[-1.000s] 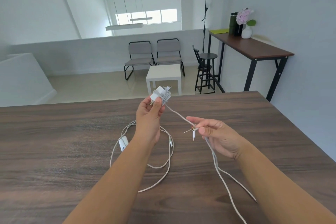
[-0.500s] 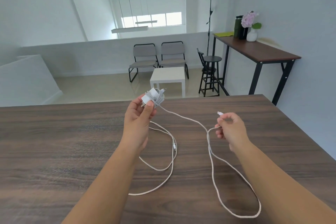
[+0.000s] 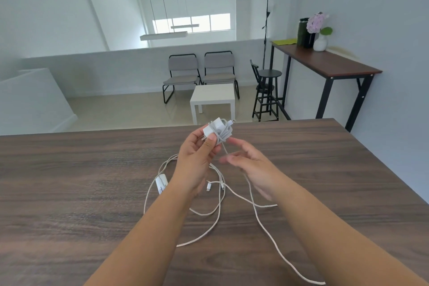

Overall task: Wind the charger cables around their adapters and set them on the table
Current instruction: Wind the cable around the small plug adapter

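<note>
My left hand grips a white adapter above the dark wooden table, with several turns of white cable wound round it. The loose cable drops from the adapter, passes between the blurred, spread fingers of my right hand and trails over the table to the near edge. A second white adapter lies flat on the table left of my left wrist, its own cable looping loosely around it, with small plug ends near the middle.
The table's far edge runs just behind my hands and its right edge slopes down at the right. Beyond it stand a white side table, two grey chairs, a black stool and a tall desk with a flower vase.
My right hand has swung from out at the right back in beside the adapter, drawing the cable closer. The free plug end it held now lies on the table.
</note>
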